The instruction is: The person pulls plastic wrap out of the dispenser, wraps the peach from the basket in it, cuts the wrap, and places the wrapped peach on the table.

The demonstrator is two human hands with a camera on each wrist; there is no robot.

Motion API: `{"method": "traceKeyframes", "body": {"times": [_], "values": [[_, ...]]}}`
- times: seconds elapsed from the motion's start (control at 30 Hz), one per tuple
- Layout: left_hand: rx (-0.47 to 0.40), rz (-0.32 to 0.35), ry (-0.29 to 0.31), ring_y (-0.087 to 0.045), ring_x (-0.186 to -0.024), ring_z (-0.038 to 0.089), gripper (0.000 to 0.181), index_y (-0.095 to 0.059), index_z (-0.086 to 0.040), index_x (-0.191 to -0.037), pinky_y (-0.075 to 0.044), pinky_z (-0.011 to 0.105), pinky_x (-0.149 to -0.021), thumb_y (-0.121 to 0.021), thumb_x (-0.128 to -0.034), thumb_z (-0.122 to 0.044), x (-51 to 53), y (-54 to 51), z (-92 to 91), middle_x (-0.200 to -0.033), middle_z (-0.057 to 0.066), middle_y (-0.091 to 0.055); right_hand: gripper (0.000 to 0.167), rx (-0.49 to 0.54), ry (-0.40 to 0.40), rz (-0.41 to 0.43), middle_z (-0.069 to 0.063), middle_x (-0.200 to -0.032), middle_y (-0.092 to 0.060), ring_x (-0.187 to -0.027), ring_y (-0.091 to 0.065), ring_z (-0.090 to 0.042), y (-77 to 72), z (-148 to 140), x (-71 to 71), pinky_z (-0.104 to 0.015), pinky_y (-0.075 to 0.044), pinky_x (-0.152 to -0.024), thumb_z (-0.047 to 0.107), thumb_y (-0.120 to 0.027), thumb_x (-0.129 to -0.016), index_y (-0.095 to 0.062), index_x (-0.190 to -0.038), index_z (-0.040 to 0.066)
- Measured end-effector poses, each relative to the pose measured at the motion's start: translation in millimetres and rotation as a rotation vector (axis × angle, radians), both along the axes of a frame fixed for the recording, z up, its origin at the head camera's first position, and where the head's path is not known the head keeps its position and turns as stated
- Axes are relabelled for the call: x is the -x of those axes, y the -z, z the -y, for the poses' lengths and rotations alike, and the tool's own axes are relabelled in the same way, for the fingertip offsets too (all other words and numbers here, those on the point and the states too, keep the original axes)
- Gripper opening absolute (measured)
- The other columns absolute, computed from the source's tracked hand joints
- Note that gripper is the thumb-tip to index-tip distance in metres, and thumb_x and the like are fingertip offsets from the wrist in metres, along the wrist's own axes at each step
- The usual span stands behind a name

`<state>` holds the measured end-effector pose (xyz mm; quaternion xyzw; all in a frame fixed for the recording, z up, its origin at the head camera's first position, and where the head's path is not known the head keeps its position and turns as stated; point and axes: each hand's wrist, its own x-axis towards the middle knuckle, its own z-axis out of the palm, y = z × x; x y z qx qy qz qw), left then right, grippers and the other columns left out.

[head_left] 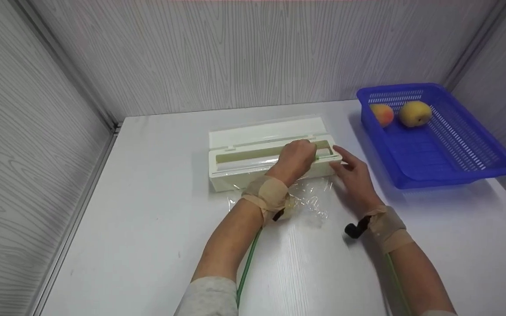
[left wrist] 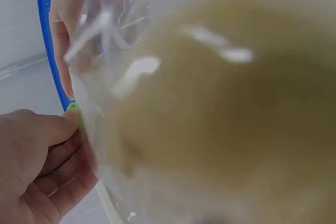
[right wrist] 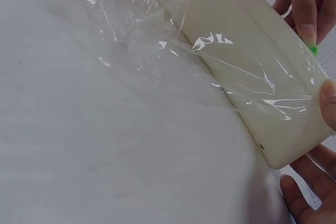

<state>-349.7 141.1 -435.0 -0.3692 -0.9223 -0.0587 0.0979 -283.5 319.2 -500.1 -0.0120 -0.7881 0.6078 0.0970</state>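
Observation:
A white cling film dispenser (head_left: pixel 231 180) lies on the table with its lid (head_left: pixel 266 131) raised and a film roll (head_left: pixel 248 164) inside. Reaching over its front edge, my left hand (head_left: pixel 297 159) pinches a small green slider cutter (right wrist: pixel 314 50) near the right end. My right hand (head_left: pixel 355 175) grips that end, thumb above and fingers lower down. Clear film (right wrist: pixel 126 40) hangs crumpled over the front onto the table. Beneath my left wrist, a yellowish round fruit (left wrist: pixel 220 108) sits in the film, mostly hidden by the wrist in the head view.
At the right stands a blue plastic basket (head_left: pixel 420 153) holding a red-and-yellow fruit (head_left: pixel 383 115) and a yellow fruit (head_left: pixel 415 114). Grey wood-grain panels (head_left: pixel 218 57) enclose the white table (head_left: pixel 147 210) at the back and sides. Green cables (head_left: pixel 247 263) run along both forearms.

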Motion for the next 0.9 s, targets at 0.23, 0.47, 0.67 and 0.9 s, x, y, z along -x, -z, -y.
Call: {"method": "traceKeyframes", "body": {"times": [0.23, 0.47, 0.67, 0.9], "values": [[-0.010, -0.036, -0.001, -0.070, -0.078, 0.024, 0.010, -0.073, -0.008, -0.092, -0.058, 0.037, -0.067, -0.064, -0.0916, -0.013, -3.6, 3.1, 14.7, -0.089, 0.008, -0.073, 0.055, 0.014, -0.006, 0.024, -0.016, -0.138, -0.058, -0.114, -0.062, -0.031, 4.2, 4.4, -1.7, -0.019, -0.051, -0.087, 0.021, -0.064, -0.097, -0.046, -0.149, 0.017], [-0.010, -0.041, 0.001, -0.070, -0.080, 0.024, 0.013, -0.074, -0.008, -0.094, -0.058, 0.037, -0.067, -0.065, -0.0926, -0.018, -6.5, 0.6, 32.3, -0.089, 0.008, -0.072, 0.055, 0.056, -0.009, 0.017, -0.012, -0.132, -0.061, -0.107, -0.065, -0.019, 3.7, 9.0, -2.1, -0.028, -0.054, -0.089, 0.020, -0.064, -0.097, -0.046, -0.149, 0.016], [-0.030, -0.014, -0.013, -0.069, -0.081, 0.024, 0.012, -0.073, -0.008, -0.093, -0.058, 0.037, -0.069, -0.066, -0.0923, -0.018, -7.6, -2.8, 61.3, -0.089, 0.008, -0.071, 0.055, 0.040, -0.024, -0.027, -0.013, -0.120, -0.066, -0.101, -0.068, -0.015, 1.6, 5.8, -3.3, -0.028, -0.055, -0.087, 0.019, -0.063, -0.097, -0.045, -0.149, 0.013], [-0.051, 0.121, -0.097, -0.068, -0.089, 0.025, 0.015, -0.073, -0.009, -0.098, -0.057, 0.039, -0.076, -0.066, -0.0944, -0.022, -8.5, -2.5, 93.8, -0.094, 0.007, -0.070, 0.056, 0.016, -0.031, -0.030, -0.017, -0.123, -0.064, -0.097, -0.067, -0.010, -0.1, 2.6, -4.0, -0.024, -0.055, -0.085, 0.020, -0.063, -0.097, -0.044, -0.149, 0.013]]}}
